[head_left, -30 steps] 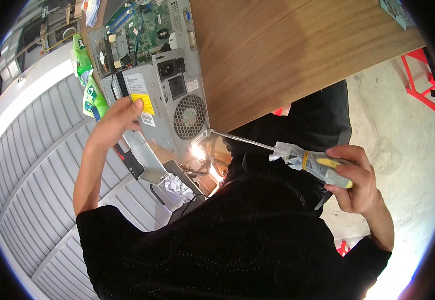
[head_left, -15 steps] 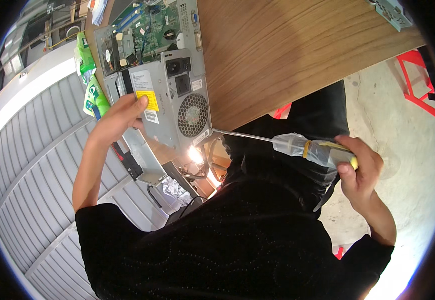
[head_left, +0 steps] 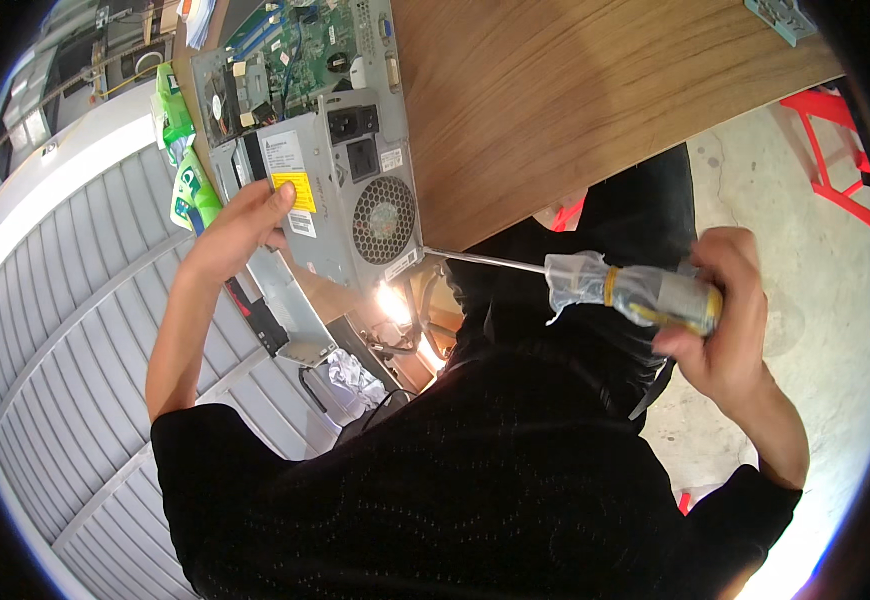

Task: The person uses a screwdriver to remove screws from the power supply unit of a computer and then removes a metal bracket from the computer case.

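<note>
Wood-grain desk (head_left: 555, 120) over a concrete floor (head_left: 745, 200), with ribbed grey panelling (head_left: 85, 340) at left. A desktop computer case (head_left: 385, 60) sits opened by the desk's left edge, its green circuit board (head_left: 305, 50) exposed. The power supply unit (head_left: 335, 220), toward the desk's near edge, shows a power socket (head_left: 353, 124) and a round honeycomb fan grille (head_left: 385, 220). The left hand (head_left: 240, 230) clasps this unit, the thumb on a yellow label (head_left: 300, 190), the fingers bent over the side away from the grille. The right hand (head_left: 735, 310), outside the near edge, curls loosely about the butt of a screwdriver (head_left: 635, 290), fingers above and thumb below; whether it grips firmly cannot be told. Clear plastic bound by a yellow band (head_left: 611, 286) wraps the handle. The shaft (head_left: 485, 260) reaches the unit's corner beside the grille; the exact seat of the tip is too small to tell. Green packets (head_left: 173, 115) line the desk's left edge; a metal bracket (head_left: 785, 20) lies near its right end. A red metal frame (head_left: 823, 105) stands on the floor.
</note>
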Available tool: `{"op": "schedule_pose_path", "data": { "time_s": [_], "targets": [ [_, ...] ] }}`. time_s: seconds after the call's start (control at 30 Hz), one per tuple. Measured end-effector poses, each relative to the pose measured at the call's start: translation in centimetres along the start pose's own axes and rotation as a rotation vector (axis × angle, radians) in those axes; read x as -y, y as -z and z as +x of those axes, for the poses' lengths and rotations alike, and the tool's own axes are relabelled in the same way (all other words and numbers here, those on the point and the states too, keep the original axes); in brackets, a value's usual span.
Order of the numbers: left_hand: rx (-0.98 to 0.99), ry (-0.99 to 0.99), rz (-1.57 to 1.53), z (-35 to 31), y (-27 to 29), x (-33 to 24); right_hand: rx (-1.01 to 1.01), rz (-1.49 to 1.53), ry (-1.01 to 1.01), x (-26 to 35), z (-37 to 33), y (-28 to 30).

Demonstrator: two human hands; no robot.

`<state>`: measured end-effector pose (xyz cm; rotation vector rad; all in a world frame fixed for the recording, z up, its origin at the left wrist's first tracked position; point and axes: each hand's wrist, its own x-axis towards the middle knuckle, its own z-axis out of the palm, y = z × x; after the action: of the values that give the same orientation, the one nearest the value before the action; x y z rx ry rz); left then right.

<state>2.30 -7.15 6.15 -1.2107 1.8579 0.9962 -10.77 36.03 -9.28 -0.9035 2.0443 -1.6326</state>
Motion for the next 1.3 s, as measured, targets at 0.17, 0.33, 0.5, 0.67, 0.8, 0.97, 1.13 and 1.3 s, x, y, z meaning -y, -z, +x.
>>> {"op": "schedule_pose_path", "data": {
  "time_s": [0.17,0.33,0.5,0.67,0.8,0.97,1.13,1.3],
  "targets": [
    [0.005,-0.026,0.012,0.3,-0.2,0.1,0.093,-0.387,0.734,-1.0,-1.0,0.6],
    [-0.041,-0.077,0.027,-0.5,-1.4,-0.5,0.175,0.098,-0.115,0.8,-0.4,-0.2],
    [-0.122,-0.078,0.09,-0.4,-1.5,-0.6,0.314,0.485,-1.055,2.5,3.0,1.1],
    [-0.049,-0.046,0.106,0.1,-0.3,0.5,0.143,0.52,-0.424,2.1,-0.1,1.3],
    [0.0,-0.066,0.075,0.4,-0.3,0.0,0.38,-0.134,0.276,-0.2,-2.5,2.3],
    [-0.004,-0.065,0.089,0.2,0.0,0.2,0.291,-0.156,0.333,-0.2,-1.6,1.6],
    [0.007,-0.064,0.076,0.2,-0.1,-0.1,0.448,0.025,-0.369,0.7,0.3,1.9],
    [0.02,-0.015,0.07,0.3,0.2,-1.0,0.418,-0.102,-0.11,0.1,0.0,2.6]
  ]
}}
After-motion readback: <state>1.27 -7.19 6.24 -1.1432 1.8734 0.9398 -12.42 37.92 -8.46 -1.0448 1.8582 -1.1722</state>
